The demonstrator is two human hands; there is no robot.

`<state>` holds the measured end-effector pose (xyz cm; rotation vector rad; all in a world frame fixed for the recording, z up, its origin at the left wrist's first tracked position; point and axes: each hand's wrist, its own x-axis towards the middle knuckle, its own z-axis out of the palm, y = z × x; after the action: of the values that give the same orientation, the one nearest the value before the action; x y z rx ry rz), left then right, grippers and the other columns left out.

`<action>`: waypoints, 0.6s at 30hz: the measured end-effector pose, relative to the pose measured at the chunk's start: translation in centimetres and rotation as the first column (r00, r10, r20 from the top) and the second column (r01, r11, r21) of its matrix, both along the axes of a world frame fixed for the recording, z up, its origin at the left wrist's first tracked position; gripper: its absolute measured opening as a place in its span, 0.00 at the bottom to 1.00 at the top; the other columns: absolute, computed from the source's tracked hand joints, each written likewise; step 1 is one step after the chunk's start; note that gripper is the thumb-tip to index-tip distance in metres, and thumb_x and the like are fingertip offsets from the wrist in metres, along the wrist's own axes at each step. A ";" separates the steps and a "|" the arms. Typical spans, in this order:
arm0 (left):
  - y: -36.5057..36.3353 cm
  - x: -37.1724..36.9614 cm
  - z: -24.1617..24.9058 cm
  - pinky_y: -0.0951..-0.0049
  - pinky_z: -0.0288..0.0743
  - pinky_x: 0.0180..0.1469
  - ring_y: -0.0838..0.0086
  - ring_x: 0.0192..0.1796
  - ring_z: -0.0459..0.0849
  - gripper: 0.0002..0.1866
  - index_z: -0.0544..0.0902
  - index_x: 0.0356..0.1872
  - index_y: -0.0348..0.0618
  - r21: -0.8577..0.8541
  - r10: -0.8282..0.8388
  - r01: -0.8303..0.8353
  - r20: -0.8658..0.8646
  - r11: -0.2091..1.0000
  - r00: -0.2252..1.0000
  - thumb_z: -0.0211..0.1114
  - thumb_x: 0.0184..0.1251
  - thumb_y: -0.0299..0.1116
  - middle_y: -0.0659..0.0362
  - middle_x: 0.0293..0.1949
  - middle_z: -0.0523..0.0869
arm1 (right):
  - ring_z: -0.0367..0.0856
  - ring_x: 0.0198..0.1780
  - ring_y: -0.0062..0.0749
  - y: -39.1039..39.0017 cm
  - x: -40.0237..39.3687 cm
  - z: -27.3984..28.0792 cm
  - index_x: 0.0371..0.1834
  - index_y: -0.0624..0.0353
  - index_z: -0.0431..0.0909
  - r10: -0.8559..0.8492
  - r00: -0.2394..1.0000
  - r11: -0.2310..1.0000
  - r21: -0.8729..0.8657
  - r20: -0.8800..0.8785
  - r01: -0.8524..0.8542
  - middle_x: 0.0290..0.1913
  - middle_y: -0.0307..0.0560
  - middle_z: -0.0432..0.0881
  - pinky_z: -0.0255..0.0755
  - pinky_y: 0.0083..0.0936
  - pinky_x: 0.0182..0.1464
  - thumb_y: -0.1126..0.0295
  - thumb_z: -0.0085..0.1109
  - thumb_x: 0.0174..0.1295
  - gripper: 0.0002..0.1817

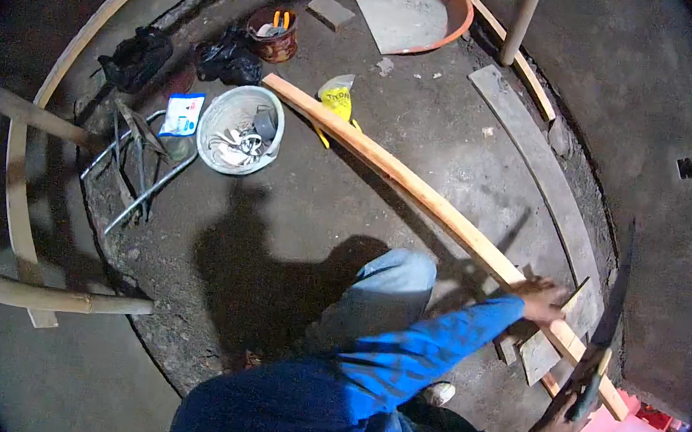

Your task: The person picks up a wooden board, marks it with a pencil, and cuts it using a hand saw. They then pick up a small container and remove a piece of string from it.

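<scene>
A long, pale wooden beam lies slanting across the floor from upper left to lower right. My left hand is on the beam towards its lower right end, gripping it from above; the fingers are somewhat blurred. In my right hand is the handle of a handsaw, closed in my fingers. Its dark blade points up and away, beside the beam's near end. Short wood pieces lie beneath the beam close to my left hand.
A grey bucket holding small items stands left, beside a metal-legged frame. Farther back are a brown pail, a yellow bag and an orange-rimmed pan. A grey board lies along the right wall; poles stick out at left.
</scene>
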<state>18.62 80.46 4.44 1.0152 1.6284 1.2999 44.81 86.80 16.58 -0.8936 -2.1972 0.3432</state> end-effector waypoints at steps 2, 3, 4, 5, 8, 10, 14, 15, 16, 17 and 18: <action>-4.2 -2.8 0.0 0.62 0.59 0.70 0.57 0.69 0.64 0.34 0.66 0.67 0.41 0.170 0.081 -0.097 0.101 0.981 0.992 0.60 0.62 0.48 0.44 0.64 0.71 | 0.79 0.48 0.36 -0.9 -3.8 0.8 0.57 0.73 0.72 0.024 0.984 0.993 0.106 0.176 -0.043 0.49 0.53 0.81 0.72 0.28 0.53 0.64 0.63 0.63 0.25; -7.5 -4.2 -0.2 0.65 0.66 0.66 0.63 0.65 0.72 0.29 0.67 0.66 0.42 0.321 0.138 -0.205 0.217 0.925 0.966 0.62 0.65 0.39 0.47 0.60 0.74 | 0.78 0.49 0.36 -1.3 -5.1 0.7 0.58 0.72 0.72 -0.043 0.969 0.999 0.013 0.244 0.041 0.51 0.55 0.80 0.71 0.31 0.53 0.66 0.62 0.63 0.25; -12.3 -5.8 -0.3 0.67 0.71 0.61 0.67 0.58 0.77 0.28 0.68 0.64 0.40 0.348 0.201 -0.348 0.393 0.870 0.897 0.64 0.64 0.34 0.49 0.60 0.75 | 0.79 0.48 0.37 -2.4 -8.0 0.6 0.58 0.72 0.72 0.080 0.974 0.995 0.048 0.210 -0.092 0.50 0.55 0.81 0.71 0.32 0.52 0.68 0.62 0.62 0.25; -16.1 -7.8 -2.5 0.66 0.73 0.59 0.67 0.54 0.80 0.23 0.74 0.59 0.39 0.491 0.456 -0.476 0.171 0.730 0.874 0.65 0.62 0.32 0.52 0.57 0.78 | 0.79 0.48 0.38 -3.3 -11.1 0.3 0.59 0.72 0.71 0.202 0.964 0.971 0.088 0.175 -0.220 0.49 0.56 0.81 0.71 0.33 0.52 0.70 0.61 0.61 0.25; -34.5 -11.4 -5.2 0.70 0.73 0.57 0.68 0.51 0.82 0.07 0.84 0.39 0.38 0.200 0.900 -0.883 0.013 0.424 0.435 0.61 0.65 0.30 0.55 0.49 0.85 | 0.80 0.42 0.44 -2.2 -17.8 -2.8 0.59 0.70 0.72 0.258 0.895 0.927 0.166 0.365 -0.335 0.43 0.64 0.81 0.71 0.36 0.47 0.72 0.60 0.58 0.25; -44.9 -11.1 -11.2 0.69 0.73 0.57 0.65 0.50 0.83 0.08 0.84 0.40 0.39 -0.012 0.972 -0.995 -0.214 0.098 0.098 0.59 0.66 0.29 0.54 0.47 0.85 | 0.80 0.35 0.46 -4.0 -23.8 -3.6 0.57 0.68 0.74 0.338 0.825 0.917 0.041 0.453 -0.398 0.36 0.66 0.81 0.72 0.38 0.39 0.71 0.60 0.59 0.23; -58.5 -8.1 -26.6 0.58 0.70 0.57 0.55 0.51 0.80 0.13 0.80 0.47 0.39 -0.079 0.824 -0.979 -0.556 -0.186 -0.111 0.59 0.65 0.34 0.50 0.46 0.82 | 0.81 0.37 0.62 -5.5 -34.0 -9.5 0.57 0.61 0.75 0.478 0.682 0.846 -0.082 0.553 -0.527 0.35 0.67 0.81 0.74 0.44 0.39 0.72 0.62 0.52 0.25; -59.8 -8.0 -27.3 0.53 0.65 0.61 0.52 0.57 0.75 0.17 0.78 0.52 0.41 -0.050 0.739 -0.961 -0.651 -0.271 -0.174 0.59 0.65 0.37 0.49 0.53 0.79 | 0.81 0.39 0.61 -5.9 -36.2 -10.8 0.55 0.58 0.76 0.439 0.636 0.849 -0.061 0.635 -0.525 0.38 0.65 0.82 0.75 0.45 0.40 0.70 0.63 0.52 0.24; -60.6 -7.8 -28.0 0.48 0.60 0.65 0.50 0.63 0.71 0.21 0.75 0.57 0.43 -0.014 0.637 -0.933 -0.735 -0.360 -0.235 0.59 0.66 0.40 0.49 0.59 0.75 | 0.81 0.39 0.61 -6.6 -37.8 -12.0 0.56 0.57 0.76 0.451 0.587 0.811 -0.035 0.673 -0.584 0.39 0.63 0.82 0.76 0.45 0.40 0.69 0.63 0.53 0.24; -60.8 -8.4 -27.9 0.48 0.60 0.65 0.50 0.63 0.71 0.21 0.75 0.57 0.43 -0.008 0.628 -0.922 -0.734 -0.387 -0.257 0.59 0.66 0.40 0.49 0.59 0.75 | 0.82 0.39 0.60 -7.2 -39.6 -13.1 0.57 0.56 0.75 0.455 0.540 0.767 -0.004 0.709 -0.641 0.40 0.62 0.83 0.76 0.45 0.40 0.67 0.62 0.53 0.25; -60.8 -9.3 -27.1 0.44 0.53 0.68 0.50 0.67 0.65 0.25 0.70 0.62 0.46 -0.041 0.545 -0.919 -0.815 -0.392 -0.196 0.57 0.67 0.43 0.49 0.64 0.70 | 0.82 0.42 0.57 -6.7 -41.4 -14.9 0.62 0.55 0.71 0.368 0.443 0.763 0.007 0.818 -0.647 0.47 0.60 0.82 0.77 0.44 0.43 0.64 0.57 0.58 0.27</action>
<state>9.27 19.64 -22.67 -1.0960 3.2373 0.7157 3.40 80.05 1.69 -0.0924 -3.2320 -0.2137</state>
